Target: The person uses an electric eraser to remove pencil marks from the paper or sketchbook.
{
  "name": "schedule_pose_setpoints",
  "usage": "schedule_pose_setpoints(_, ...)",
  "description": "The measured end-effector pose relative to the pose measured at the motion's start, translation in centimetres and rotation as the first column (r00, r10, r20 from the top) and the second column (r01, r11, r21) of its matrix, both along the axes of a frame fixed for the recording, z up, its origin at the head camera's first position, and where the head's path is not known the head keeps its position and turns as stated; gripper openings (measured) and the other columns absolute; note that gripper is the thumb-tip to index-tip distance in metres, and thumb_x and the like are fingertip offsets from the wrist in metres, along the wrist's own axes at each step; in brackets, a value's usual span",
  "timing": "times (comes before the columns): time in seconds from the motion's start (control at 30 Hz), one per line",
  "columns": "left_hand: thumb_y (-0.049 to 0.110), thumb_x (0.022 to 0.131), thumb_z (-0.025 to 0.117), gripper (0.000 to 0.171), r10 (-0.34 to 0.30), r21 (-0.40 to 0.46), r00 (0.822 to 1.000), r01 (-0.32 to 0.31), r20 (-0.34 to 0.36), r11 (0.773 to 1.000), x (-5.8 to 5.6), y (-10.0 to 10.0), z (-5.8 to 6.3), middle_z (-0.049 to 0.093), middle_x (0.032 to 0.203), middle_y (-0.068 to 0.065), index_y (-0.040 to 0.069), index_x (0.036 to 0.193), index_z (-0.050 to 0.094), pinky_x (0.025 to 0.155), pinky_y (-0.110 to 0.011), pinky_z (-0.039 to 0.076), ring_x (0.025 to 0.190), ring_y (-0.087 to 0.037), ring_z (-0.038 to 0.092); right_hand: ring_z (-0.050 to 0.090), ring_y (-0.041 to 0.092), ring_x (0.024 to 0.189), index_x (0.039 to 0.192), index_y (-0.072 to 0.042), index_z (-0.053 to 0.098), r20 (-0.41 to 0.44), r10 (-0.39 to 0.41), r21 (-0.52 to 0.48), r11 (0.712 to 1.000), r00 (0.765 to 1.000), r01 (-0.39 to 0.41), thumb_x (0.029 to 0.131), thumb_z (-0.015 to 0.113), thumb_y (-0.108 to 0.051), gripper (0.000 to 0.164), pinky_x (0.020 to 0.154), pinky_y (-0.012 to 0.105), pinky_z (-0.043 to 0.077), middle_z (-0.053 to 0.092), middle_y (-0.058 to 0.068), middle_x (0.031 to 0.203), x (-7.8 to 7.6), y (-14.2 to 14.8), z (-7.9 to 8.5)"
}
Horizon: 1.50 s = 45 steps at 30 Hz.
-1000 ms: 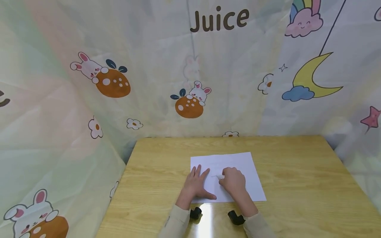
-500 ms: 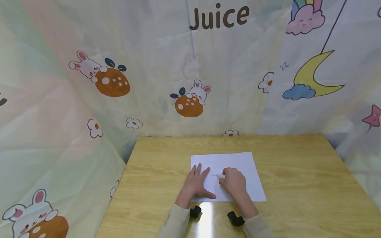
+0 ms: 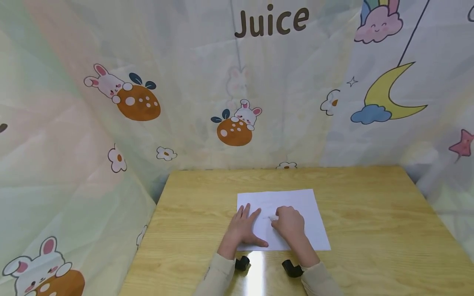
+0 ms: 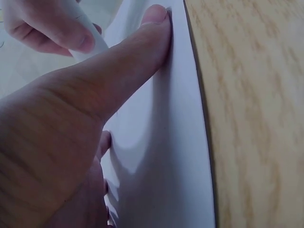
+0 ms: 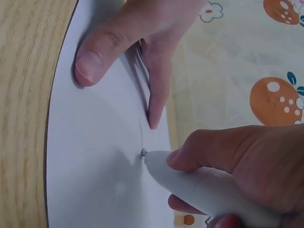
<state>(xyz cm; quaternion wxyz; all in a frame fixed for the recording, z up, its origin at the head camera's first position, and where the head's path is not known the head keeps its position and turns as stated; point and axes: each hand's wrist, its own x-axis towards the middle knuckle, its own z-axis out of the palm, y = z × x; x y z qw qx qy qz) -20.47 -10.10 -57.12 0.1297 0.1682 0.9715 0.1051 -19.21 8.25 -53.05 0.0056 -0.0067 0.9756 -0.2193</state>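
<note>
A white sheet of paper [image 3: 312,230] lies on the wooden table. My left hand [image 3: 242,228] rests on its left part, fingers spread and thumb stretched along the near edge. My right hand [image 3: 290,224] grips a thick white pen-shaped tool [image 5: 199,185] with a tapered nose; the palm hides its rear end. Thumb and fingers wrap the body, seen at close range in the right wrist view. The small grey tip [image 5: 144,153] touches the paper at the end of a thin faint line [image 5: 141,130]. In the left wrist view, the left thumb [image 4: 137,52] partly covers the tool.
The wooden table [image 3: 377,230] extends around the paper on all sides. A printed cloth backdrop [image 3: 192,82] hangs behind and beside it. Black curved pieces [image 3: 292,269] sit by both wrists at the beige sleeves [image 3: 321,281].
The right hand and its pen-shaped tool shift very slightly over the same spot on the line. The left hand and the paper stay in place; the head view drifts a little.
</note>
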Motion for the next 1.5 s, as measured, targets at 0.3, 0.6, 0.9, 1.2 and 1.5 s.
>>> schedule_pose_setpoints(0.3, 0.076, 0.057, 0.076, 0.118, 0.003, -0.004, 1.000, -0.003, -0.006, 1.000, 0.0, -0.1, 0.1, 0.016, 0.160, -0.014, 0.028, 0.154, 0.030, 0.113, -0.050, 0.022, 0.145, -0.037, 0.012, 0.058, 0.022, 0.058, 0.082, -0.004, 0.073, 0.002, -0.008, -0.002, 1.000, 1.000, 0.008, 0.072, 0.078, -0.016, 0.017, 0.050, 0.042, 0.050, 0.067, 0.008, 0.074, 0.0, 0.1, 0.1)
schedule_pose_setpoints(0.6, 0.077, 0.055, 0.076, 0.120, 0.007, 0.009, 1.000, -0.007, -0.008, 1.000, -0.3, -0.4, -1.2, 0.013, 0.161, -0.014, 0.029, 0.154, 0.028, 0.114, -0.051, 0.020, 0.146, -0.036, 0.009, 0.057, 0.020, 0.057, 0.081, -0.004, 0.072, -0.018, 0.019, 0.004, 1.000, 1.000, -0.019, 0.071, 0.077, -0.015, 0.015, 0.049, 0.040, 0.050, 0.067, 0.007, 0.072, -0.4, -0.3, 0.1)
schedule_pose_setpoints(0.9, 0.077, 0.054, 0.076, 0.120, 0.010, 0.031, 1.000, -0.009, -0.019, 0.999, -0.5, -0.5, -1.4, 0.012, 0.161, -0.014, 0.029, 0.154, 0.029, 0.113, -0.053, 0.020, 0.146, -0.036, 0.007, 0.058, 0.021, 0.057, 0.083, -0.004, 0.072, -0.020, 0.026, 0.020, 0.999, 0.999, -0.025, 0.072, 0.079, -0.016, 0.017, 0.050, 0.042, 0.051, 0.067, 0.008, 0.073, -0.3, -0.8, 0.1)
schedule_pose_setpoints(1.2, 0.077, 0.055, 0.076, 0.118, 0.017, 0.031, 0.999, -0.016, -0.033, 0.999, 0.1, -0.7, -1.3, 0.014, 0.160, -0.013, 0.029, 0.153, 0.031, 0.113, -0.050, 0.021, 0.146, -0.035, 0.010, 0.056, 0.020, 0.056, 0.081, -0.005, 0.072, -0.021, 0.036, 0.025, 0.999, 0.999, -0.035, 0.071, 0.078, -0.015, 0.015, 0.048, 0.041, 0.049, 0.067, 0.008, 0.073, -0.2, -1.2, -0.2)
schedule_pose_setpoints(1.5, 0.072, 0.056, 0.079, 0.115, -0.005, 0.071, 0.999, 0.009, -0.048, 0.997, 0.5, -0.4, -0.4, 0.020, 0.158, -0.017, 0.023, 0.151, 0.037, 0.111, -0.053, 0.025, 0.144, -0.039, 0.015, 0.059, 0.023, 0.058, 0.080, -0.005, 0.072, -0.021, 0.028, 0.024, 0.999, 0.999, -0.027, 0.071, 0.078, -0.014, 0.014, 0.048, 0.042, 0.050, 0.067, 0.009, 0.073, -0.1, -1.0, -0.3)
